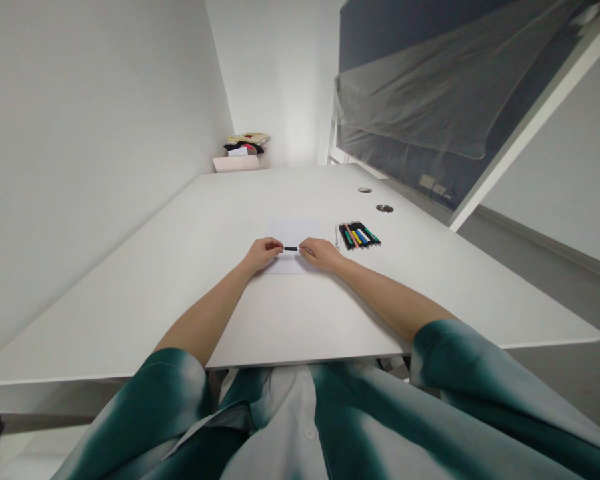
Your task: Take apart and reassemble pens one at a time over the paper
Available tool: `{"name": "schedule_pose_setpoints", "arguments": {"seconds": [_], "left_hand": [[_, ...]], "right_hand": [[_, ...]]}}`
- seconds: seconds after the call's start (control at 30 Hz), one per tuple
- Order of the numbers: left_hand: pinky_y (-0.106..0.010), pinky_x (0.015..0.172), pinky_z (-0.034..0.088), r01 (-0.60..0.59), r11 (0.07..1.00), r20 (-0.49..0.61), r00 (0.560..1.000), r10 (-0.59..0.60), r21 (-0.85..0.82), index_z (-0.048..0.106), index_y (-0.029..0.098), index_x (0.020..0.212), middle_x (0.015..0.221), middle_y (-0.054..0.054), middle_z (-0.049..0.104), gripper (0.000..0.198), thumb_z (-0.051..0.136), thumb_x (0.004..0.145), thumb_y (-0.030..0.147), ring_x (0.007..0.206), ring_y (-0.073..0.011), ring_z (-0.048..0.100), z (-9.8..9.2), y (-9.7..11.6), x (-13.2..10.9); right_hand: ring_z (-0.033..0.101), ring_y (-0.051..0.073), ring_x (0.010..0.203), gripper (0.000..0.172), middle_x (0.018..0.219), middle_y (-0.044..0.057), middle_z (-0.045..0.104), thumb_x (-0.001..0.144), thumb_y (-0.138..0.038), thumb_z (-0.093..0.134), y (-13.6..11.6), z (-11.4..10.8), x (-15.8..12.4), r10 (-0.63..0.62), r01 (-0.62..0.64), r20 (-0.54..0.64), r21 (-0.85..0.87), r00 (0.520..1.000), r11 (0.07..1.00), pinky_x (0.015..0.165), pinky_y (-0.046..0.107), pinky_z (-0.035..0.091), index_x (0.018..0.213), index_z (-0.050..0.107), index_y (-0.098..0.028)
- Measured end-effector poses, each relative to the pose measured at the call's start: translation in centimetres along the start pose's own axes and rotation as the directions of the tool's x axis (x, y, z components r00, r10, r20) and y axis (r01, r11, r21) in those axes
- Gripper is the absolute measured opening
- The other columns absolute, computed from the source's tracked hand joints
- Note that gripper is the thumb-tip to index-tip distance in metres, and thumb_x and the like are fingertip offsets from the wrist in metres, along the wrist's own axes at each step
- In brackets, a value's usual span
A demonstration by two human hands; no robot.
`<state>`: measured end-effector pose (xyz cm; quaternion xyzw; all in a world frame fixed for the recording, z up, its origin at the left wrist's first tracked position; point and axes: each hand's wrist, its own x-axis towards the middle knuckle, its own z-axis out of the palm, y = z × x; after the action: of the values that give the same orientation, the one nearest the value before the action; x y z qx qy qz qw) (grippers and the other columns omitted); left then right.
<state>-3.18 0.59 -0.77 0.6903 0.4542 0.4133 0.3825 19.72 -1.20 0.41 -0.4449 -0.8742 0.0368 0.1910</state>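
A slim black pen (291,249) lies level between my two hands, above a sheet of white paper (285,267). My left hand (265,254) pinches its left end with thumb and fingers. At the other end, my right hand (320,253) grips it the same way. Only the dark middle of the pen shows; its ends are hidden in my fingers. Just right of my right hand lies a row of several pens and markers (359,235) in black, green, yellow, blue and pink, with a thin white pen (337,237) on its left side.
The white table (180,267) stretches away to a box (237,163) piled with cloth and papers at the far end. Two round metal grommets (385,209) are set in its right side. A plain wall runs along the left, and a plastic-draped dark panel (420,100) stands right.
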Motion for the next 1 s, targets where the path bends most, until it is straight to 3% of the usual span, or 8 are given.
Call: {"name": "schedule_pose_setpoints", "arguments": {"seconds": [0.1,0.27,0.43,0.53,0.77,1.0], "left_hand": [[-0.034,0.078,0.049,0.006,1.0,-0.001,1.0,-0.006,-0.008,0.071,0.015,0.08,0.078,-0.005,0.071,0.025,0.075,0.064,0.034,0.077,-0.0181,0.063,0.12,-0.03,-0.04],[-0.034,0.077,0.049,0.01,1.0,0.013,1.0,-0.01,-0.011,0.07,0.015,0.08,0.076,-0.004,0.071,0.025,0.074,0.064,0.034,0.074,-0.0173,0.062,0.17,-0.12,0.03],[-0.034,0.077,0.049,0.003,1.0,0.013,1.0,-0.003,-0.014,0.069,0.016,0.079,0.076,-0.004,0.07,0.026,0.074,0.062,0.036,0.075,-0.0172,0.061,0.06,-0.05,0.04],[-0.033,0.076,0.048,0.0,1.0,0.014,1.0,0.001,-0.017,0.069,0.016,0.079,0.076,-0.004,0.07,0.029,0.074,0.062,0.039,0.075,-0.0172,0.061,0.08,-0.04,-0.04],[-0.033,0.077,0.047,0.006,1.0,0.017,1.0,-0.005,-0.016,0.069,0.016,0.079,0.076,-0.004,0.07,0.028,0.074,0.063,0.038,0.074,-0.0167,0.06,0.16,0.04,-0.09],[-0.033,0.076,0.047,-0.007,1.0,0.008,1.0,0.008,-0.003,0.069,0.015,0.081,0.077,-0.003,0.069,0.025,0.073,0.066,0.033,0.073,-0.0161,0.06,0.01,0.32,-0.22]], "right_hand": [[0.065,0.02,0.095,0.029,0.105,0.01,0.072,0.1,-0.028,0.044,-0.2,-0.17,0.02,0.019,-0.019,0.034,-0.002,0.999,1.0,0.078,0.026,0.041,0.108,0.07,-0.017],[0.066,0.019,0.086,0.035,0.097,0.007,0.073,0.093,-0.027,0.058,-0.2,-0.08,-0.15,0.088,-0.088,0.034,0.014,0.996,0.996,0.074,0.026,0.041,0.127,0.06,-0.018],[0.065,0.019,0.091,0.024,0.103,0.008,0.073,0.095,-0.025,0.053,-0.08,-0.07,-0.13,0.049,-0.049,0.016,0.013,0.999,0.999,0.077,0.025,0.041,0.114,0.066,-0.018],[0.065,0.019,0.095,0.026,0.105,0.009,0.073,0.099,-0.026,0.047,-0.2,-0.2,-0.01,0.022,-0.023,0.024,0.003,0.999,1.0,0.079,0.025,0.041,0.108,0.069,-0.017],[0.066,0.02,0.085,0.035,0.095,0.006,0.073,0.093,-0.031,0.057,-0.26,-0.19,-0.15,0.091,-0.091,0.033,0.0,0.995,0.996,0.074,0.026,0.041,0.127,0.06,-0.019],[0.064,0.019,0.097,0.028,0.108,0.01,0.071,0.1,-0.028,0.046,-0.16,-0.13,0.0,0.005,-0.005,0.017,0.0,1.0,1.0,0.081,0.026,0.042,0.11,0.069,-0.017]]}}
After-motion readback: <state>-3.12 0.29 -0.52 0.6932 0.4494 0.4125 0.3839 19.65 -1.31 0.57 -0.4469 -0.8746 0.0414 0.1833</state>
